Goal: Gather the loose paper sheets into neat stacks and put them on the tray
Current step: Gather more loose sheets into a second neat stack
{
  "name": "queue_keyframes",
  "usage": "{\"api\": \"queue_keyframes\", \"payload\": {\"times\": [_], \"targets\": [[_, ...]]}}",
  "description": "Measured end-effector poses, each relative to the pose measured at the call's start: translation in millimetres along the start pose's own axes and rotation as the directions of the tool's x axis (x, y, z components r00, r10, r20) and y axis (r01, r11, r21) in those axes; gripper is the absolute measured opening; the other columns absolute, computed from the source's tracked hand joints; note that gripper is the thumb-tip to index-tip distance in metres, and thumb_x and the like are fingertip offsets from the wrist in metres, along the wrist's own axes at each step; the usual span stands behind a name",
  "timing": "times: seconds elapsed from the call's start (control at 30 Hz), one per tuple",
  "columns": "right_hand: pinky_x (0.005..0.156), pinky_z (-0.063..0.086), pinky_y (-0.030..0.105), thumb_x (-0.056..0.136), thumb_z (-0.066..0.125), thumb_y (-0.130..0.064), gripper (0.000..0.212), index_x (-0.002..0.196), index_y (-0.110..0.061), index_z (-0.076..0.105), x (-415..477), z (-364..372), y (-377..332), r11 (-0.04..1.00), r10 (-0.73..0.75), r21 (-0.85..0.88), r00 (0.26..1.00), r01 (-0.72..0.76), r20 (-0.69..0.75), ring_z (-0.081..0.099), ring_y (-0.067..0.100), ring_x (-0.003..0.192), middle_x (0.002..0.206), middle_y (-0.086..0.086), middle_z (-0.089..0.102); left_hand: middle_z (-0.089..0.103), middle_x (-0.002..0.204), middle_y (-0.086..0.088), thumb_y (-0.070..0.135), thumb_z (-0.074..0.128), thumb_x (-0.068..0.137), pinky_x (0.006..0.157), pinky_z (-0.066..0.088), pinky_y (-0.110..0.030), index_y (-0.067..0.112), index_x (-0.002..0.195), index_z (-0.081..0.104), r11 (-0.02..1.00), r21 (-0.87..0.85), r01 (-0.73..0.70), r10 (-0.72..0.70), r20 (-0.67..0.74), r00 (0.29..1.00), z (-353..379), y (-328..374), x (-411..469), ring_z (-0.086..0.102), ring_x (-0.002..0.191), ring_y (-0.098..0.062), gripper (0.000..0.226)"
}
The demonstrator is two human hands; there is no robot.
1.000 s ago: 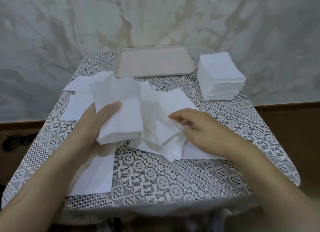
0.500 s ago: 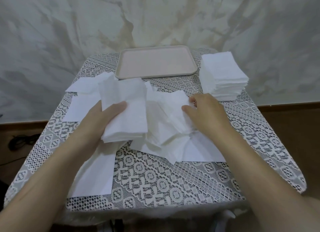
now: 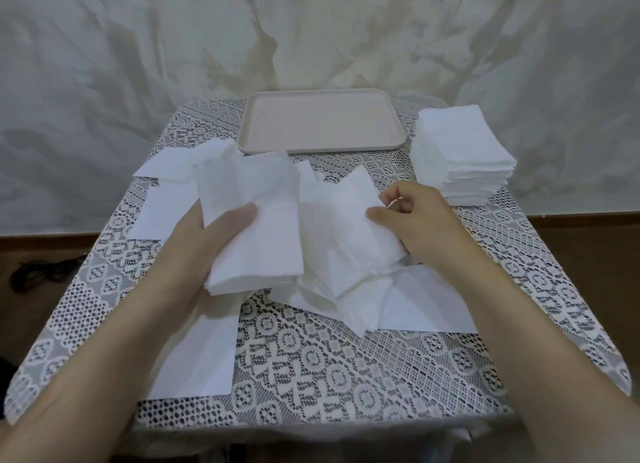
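My left hand (image 3: pixel 207 241) holds a small stack of white paper sheets (image 3: pixel 256 227) above the table, thumb on top. My right hand (image 3: pixel 415 220) pinches the right edge of a loose crumpled sheet (image 3: pixel 339 227) that lies on a messy pile (image 3: pixel 339 289) at the table's middle. More loose sheets lie flat at the left (image 3: pixel 162 206), near the front left (image 3: pixel 204 355) and at the right of the pile (image 3: pixel 426 307). The pink tray (image 3: pixel 322 147) sits at the back with nothing on it.
A tall neat stack of white sheets (image 3: pixel 457 151) stands at the back right, beside the tray. The small table carries a lace cloth (image 3: pixel 346 376). A marbled wall rises right behind it. Dark cables (image 3: pixel 38 272) lie on the floor at the left.
My right hand has moved from the pile's near side up to its far right edge and closed its fingers on a loose sheet. My left hand keeps its stack, almost still.
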State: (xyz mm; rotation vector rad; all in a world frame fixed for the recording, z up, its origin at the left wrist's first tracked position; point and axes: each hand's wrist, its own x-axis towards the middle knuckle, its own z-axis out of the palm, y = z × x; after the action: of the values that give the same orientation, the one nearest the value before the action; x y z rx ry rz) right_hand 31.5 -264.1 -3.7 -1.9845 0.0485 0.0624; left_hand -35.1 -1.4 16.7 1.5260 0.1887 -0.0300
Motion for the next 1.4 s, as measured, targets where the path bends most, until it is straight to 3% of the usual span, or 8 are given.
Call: {"api": "queue_keyframes", "payload": {"times": [0.1,0.23,0.33,0.6,0.87,1.1,1.27,1.4], "targets": [[0.050,0.041,0.027,0.090,0.076,-0.021,0.018,0.090,-0.015,0.058,-2,-2,4,0.997,-0.013,0.076,1.000,0.012,0.005,0.045,0.019,0.054,0.070,0.003,0.054,0.081,0.102,0.006,0.035,0.067,0.086,0.062,0.060,-0.024,0.027,0.126,0.064,1.000,0.006,-0.022,0.023,-0.023,0.999,2,0,-1,0.078,0.086,-0.013,0.041],[0.063,0.043,0.032,0.088,0.077,-0.031,0.018,0.086,-0.025,0.059,-2,-6,17,0.971,-0.134,-0.207,0.989,0.117,-0.067,0.054,0.019,0.064,0.067,-0.006,0.060,0.080,0.109,0.007,0.044,0.069,0.082,0.082,0.060,-0.037,0.032,0.126,0.064,0.999,0.038,-0.014,0.017,-0.059,0.998,5,-4,0,0.078,0.099,-0.016,0.046],[0.065,0.040,0.032,0.091,0.073,-0.032,0.012,0.088,-0.024,0.065,-2,-7,17,0.937,-0.189,-0.319,0.974,0.141,-0.125,0.059,0.020,0.071,0.071,-0.007,0.064,0.080,0.111,0.007,0.047,0.070,0.081,0.076,0.060,-0.031,0.031,0.130,0.062,0.999,0.040,-0.007,0.009,-0.064,0.998,7,-5,-2,0.078,0.099,-0.016,0.052],[0.068,0.051,0.043,0.093,0.069,-0.028,0.016,0.088,-0.026,0.054,2,-11,18,0.956,-0.241,-0.210,0.958,0.206,-0.155,0.060,0.031,0.062,0.057,0.001,0.065,0.080,0.111,0.005,0.047,0.071,0.080,0.070,0.061,-0.030,0.026,0.135,0.061,0.999,0.032,-0.034,0.038,-0.128,0.991,7,-8,-4,0.078,0.096,-0.017,0.059],[0.067,0.059,0.056,0.091,0.066,-0.034,0.016,0.080,-0.027,0.057,3,-13,17,0.977,-0.162,-0.162,0.973,0.136,-0.163,0.052,0.023,0.059,0.059,-0.007,0.058,0.081,0.108,0.001,0.045,0.071,0.080,0.065,0.062,-0.029,0.023,0.132,0.064,1.000,-0.002,-0.025,0.024,-0.111,0.994,4,-5,-3,0.079,0.093,-0.019,0.057],[0.067,0.061,0.053,0.091,0.065,-0.033,0.007,0.087,-0.031,0.060,0,-10,10,0.986,-0.088,-0.156,0.982,0.062,-0.166,0.057,0.025,0.059,0.060,-0.005,0.062,0.081,0.108,0.002,0.036,0.067,0.095,0.079,0.060,-0.037,0.024,0.125,0.067,1.000,0.011,-0.010,0.011,-0.122,0.992,-3,-3,-2,0.078,0.095,-0.019,0.033],[0.038,0.038,0.015,0.093,0.074,-0.023,0.021,0.082,-0.008,0.063,-5,-10,0,0.992,0.116,0.046,0.993,-0.116,-0.011,0.047,0.008,0.033,0.043,-0.006,0.053,0.080,0.095,0.004,0.038,0.069,0.097,0.075,0.057,-0.036,0.029,0.119,0.066,0.997,0.071,0.016,-0.007,-0.127,0.992,-7,-4,1,0.076,0.085,-0.018,0.024],[0.047,0.055,0.029,0.091,0.076,-0.019,0.027,0.079,0.000,0.061,-11,-9,-5,0.994,0.064,0.086,0.998,-0.064,0.002,0.052,0.013,0.050,0.060,0.004,0.055,0.076,0.104,-0.001,0.035,0.060,0.102,0.079,0.055,-0.040,0.033,0.120,0.063,0.995,0.094,0.042,-0.033,-0.091,0.995,-4,-7,2,0.072,0.093,-0.025,0.019]]}}
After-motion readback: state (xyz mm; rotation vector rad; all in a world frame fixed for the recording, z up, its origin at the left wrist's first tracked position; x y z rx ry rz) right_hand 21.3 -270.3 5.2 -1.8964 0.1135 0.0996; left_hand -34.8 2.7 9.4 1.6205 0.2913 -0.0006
